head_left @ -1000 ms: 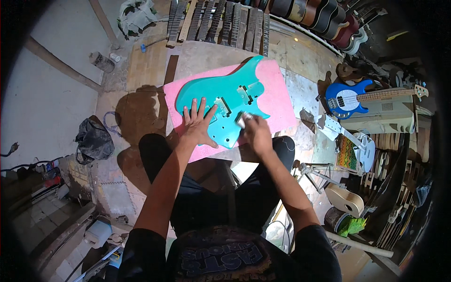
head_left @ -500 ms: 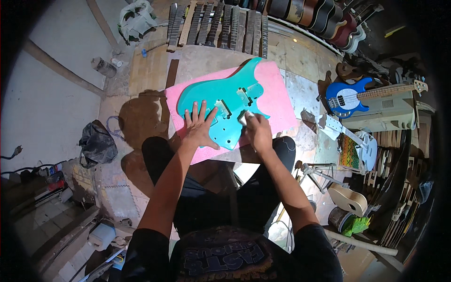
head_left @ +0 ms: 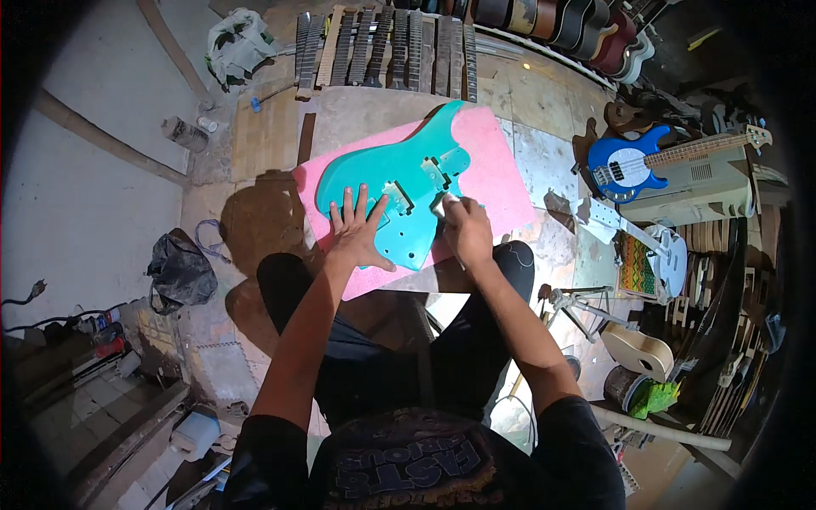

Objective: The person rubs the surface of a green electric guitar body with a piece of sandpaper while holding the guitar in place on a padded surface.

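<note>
A teal electric guitar body [head_left: 365, 170] with routed cavities and small holes lies flat on a pink sheet [head_left: 497, 161]. My left hand [head_left: 355, 236] rests on its lower left part, fingers spread and palm down. At the body's right edge, by the inner curve of the cutaway, my right hand [head_left: 469, 231] is closed on a small pale pad [head_left: 440, 204] and holds it against the teal surface. The hand hides most of the pad, so its exact kind cannot be told.
Several guitar necks [head_left: 382, 51] lie side by side beyond the sheet. To the right are a blue bass guitar [head_left: 629, 166], a metal stand [head_left: 582, 310] and a natural-wood guitar body [head_left: 637, 350]. A black plastic bag [head_left: 181, 270] sits on the floor at left.
The view has shifted slightly. My right hand and the pad stay at the body's right edge with only a small movement, while my left hand keeps its place on the body.
</note>
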`<state>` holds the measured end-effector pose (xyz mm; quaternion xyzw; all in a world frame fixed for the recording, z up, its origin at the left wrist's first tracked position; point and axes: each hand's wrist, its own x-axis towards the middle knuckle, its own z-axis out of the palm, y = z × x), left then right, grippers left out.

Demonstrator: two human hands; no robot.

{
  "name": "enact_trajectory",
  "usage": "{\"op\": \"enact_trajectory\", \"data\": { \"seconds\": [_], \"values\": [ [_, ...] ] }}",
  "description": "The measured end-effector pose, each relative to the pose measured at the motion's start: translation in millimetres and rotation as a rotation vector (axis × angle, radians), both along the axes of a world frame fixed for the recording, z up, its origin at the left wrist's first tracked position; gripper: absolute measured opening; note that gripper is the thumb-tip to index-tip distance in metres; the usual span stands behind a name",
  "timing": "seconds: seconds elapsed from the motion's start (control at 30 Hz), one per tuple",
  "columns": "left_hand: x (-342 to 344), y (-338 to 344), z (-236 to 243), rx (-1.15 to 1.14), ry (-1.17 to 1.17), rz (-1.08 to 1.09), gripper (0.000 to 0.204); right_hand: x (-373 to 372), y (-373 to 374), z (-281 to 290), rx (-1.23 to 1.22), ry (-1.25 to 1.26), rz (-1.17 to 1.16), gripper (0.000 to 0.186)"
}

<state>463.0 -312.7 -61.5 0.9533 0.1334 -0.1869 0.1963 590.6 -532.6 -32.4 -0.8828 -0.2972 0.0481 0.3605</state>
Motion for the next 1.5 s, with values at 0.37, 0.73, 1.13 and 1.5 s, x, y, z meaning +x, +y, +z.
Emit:
{"op": "enact_trajectory", "data": {
  "seconds": [0.37, 0.73, 1.13, 1.5],
  "values": [
    [-1, 1, 1, -0.024, -0.017, -0.009, 0.163, -39, -22, -12, -0.194, 0.171, 0.161, 0.05],
    [-4, 3, 1, -0.021, -0.008, -0.001, 0.163, -96, -12, -4, -0.072, -0.202, 0.334, 0.046],
    [-2, 0, -1, -0.007, -0.007, 0.0, 0.163, -67, -7, -33, -0.139, -0.231, 0.195, 0.055],
    [4, -4, 4, -0.021, 0.031, -0.002, 0.164, 10, -5, -10, -0.173, -0.115, -0.149, 0.061]
  ]
}}
